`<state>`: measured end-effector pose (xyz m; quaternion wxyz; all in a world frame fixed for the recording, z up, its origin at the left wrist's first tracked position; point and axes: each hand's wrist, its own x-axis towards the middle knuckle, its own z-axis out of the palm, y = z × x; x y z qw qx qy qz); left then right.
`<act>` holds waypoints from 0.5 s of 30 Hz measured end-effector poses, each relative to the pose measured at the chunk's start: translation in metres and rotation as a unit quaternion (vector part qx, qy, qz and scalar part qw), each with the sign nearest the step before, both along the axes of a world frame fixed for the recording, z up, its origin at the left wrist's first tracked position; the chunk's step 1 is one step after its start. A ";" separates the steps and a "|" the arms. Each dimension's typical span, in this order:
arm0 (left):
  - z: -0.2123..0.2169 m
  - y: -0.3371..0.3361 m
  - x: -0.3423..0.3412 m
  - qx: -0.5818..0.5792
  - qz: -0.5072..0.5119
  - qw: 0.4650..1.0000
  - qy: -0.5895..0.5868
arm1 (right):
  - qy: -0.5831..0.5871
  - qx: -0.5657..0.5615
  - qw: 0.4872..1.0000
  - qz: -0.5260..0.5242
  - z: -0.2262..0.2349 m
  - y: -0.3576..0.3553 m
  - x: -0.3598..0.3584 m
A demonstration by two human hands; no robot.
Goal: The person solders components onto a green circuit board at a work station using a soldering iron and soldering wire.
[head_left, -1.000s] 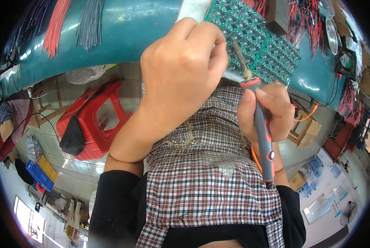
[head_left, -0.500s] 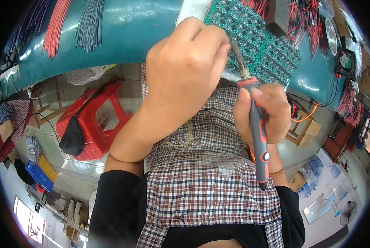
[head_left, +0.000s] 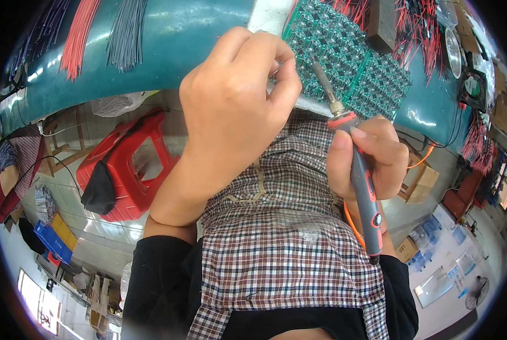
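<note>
gripping a soldering iron (head_left: 362, 184), the right hand (head_left: 385, 158) is pointing it over circuit boards (head_left: 332, 37) ahead; the left hand (head_left: 230, 99) is hovering curled alongside, its hold impossible to tell.

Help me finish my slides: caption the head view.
Right hand holds a soldering iron near green circuit boards; left hand curled close by.

pinch of left hand (head_left: 239, 90) hidden from view, detail on circuit boards (head_left: 348, 52) too small to tell
</note>
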<state>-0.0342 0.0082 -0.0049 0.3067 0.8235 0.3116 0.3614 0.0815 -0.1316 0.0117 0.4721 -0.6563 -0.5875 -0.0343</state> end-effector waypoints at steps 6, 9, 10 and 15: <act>-0.004 0.001 0.001 0.001 -0.002 1.000 -0.005 | 0.008 0.000 1.000 -0.006 -0.005 0.007 -0.001; -0.006 0.002 0.002 0.002 -0.007 1.000 0.001 | -0.005 0.002 1.000 -0.011 -0.008 0.007 -0.002; -0.006 0.003 0.002 0.004 -0.010 1.000 0.004 | -0.006 0.001 1.000 -0.011 -0.009 0.006 -0.003; -0.006 0.003 0.002 -0.012 -0.021 1.000 0.002 | -0.061 -0.036 0.997 -0.020 -0.007 0.006 -0.010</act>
